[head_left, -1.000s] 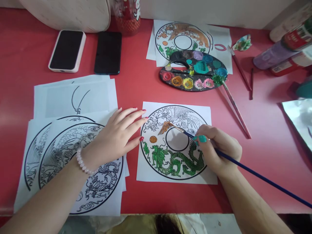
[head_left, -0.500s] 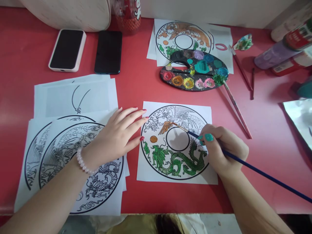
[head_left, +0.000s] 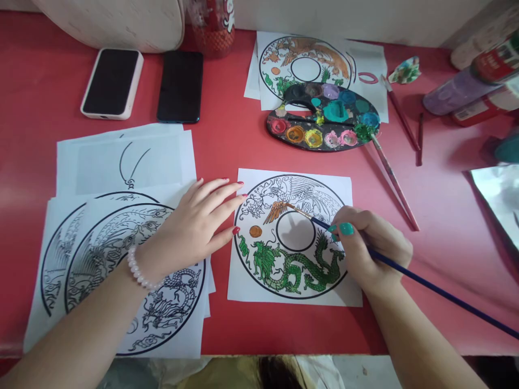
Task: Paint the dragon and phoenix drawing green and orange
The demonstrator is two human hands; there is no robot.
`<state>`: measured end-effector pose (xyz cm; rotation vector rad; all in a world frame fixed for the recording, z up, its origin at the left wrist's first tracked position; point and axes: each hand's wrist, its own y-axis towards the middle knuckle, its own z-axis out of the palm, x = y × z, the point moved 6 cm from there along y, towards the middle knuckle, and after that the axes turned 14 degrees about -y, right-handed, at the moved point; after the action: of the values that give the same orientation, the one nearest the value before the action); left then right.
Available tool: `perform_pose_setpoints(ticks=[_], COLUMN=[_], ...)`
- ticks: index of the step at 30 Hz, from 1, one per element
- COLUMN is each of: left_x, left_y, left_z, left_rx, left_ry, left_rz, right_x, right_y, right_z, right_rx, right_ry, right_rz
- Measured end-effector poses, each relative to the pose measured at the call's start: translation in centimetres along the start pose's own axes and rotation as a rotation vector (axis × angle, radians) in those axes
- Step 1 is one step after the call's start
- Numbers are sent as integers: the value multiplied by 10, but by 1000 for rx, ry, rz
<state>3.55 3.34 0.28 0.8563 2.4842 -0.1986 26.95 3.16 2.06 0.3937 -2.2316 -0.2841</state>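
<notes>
A white sheet with a round dragon-and-phoenix drawing [head_left: 294, 237] lies in front of me on the red table [head_left: 227, 146]; its dragon is painted green and one wing brown. My right hand [head_left: 371, 246] is closed on a long blue paintbrush [head_left: 430, 287], whose tip touches the brown wing. My left hand [head_left: 194, 227] lies flat with fingers spread, fingertips pressing the sheet's left edge.
A stack of uncoloured printed sheets [head_left: 121, 237] lies under my left forearm. A dark paint palette [head_left: 324, 119] rests on a coloured sheet [head_left: 312, 62] at the back. Two phones [head_left: 111, 81] lie at the back left. Spare brushes [head_left: 393, 181] and paint bottles [head_left: 462, 92] sit right.
My right hand slid a little to the right with the brush, its tip moving slightly right along the brown wing. My left hand stayed put.
</notes>
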Motion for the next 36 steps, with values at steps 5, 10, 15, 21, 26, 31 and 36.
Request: perform_pose_setpoints(ticks=[5, 10, 15, 21, 26, 31, 36], left_x=[0, 0, 0, 0, 0, 0, 0], left_y=[0, 1, 0, 0, 0, -1, 0], left_z=[1, 1, 0, 0, 1, 0, 1], left_rx=[11, 12, 1, -7, -3, 0, 1], left_ry=[34, 39, 9, 3, 22, 27, 50], left_rz=[4, 11, 3, 9, 17, 11, 18], right_x=[-3, -1, 1, -2, 0, -2, 0], right_y=[-1, 1, 2, 1, 1, 1, 3], right_z=[-2, -1, 4, 2, 3, 3, 7], right_rx=[-19, -24, 54, 25, 47, 20, 61], right_ry=[-4, 15, -6, -27, 4, -3, -29], right_rz=[20, -1, -54, -9, -32, -9, -39])
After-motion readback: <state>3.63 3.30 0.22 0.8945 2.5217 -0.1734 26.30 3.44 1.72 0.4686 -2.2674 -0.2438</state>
